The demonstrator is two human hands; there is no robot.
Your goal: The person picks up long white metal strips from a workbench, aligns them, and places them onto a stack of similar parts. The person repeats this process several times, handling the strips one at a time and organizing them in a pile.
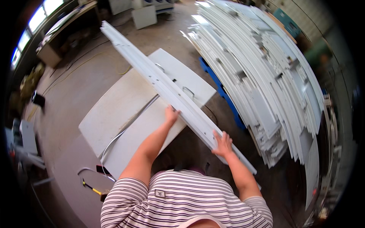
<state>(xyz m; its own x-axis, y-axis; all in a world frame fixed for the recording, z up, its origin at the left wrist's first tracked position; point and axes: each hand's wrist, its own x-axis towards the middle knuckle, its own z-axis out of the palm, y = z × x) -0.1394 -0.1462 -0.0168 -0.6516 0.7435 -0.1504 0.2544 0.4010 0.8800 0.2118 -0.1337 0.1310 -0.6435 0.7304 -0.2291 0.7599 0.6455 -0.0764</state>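
Above the white table [114, 110], both hands [222, 143] grip a long, white, hole-punched metal profile [167, 89]

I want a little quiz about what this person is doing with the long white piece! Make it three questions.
1. True or false: both hands grip the long white strip.
2. What lies under the strip? A) white flat panels B) a red box C) a ladder
3. Fill in: the big stack of white pieces is on the person's ____ side.

Key:
1. True: the left hand and the right hand both hold it.
2. A, the white panels.
3. Right.
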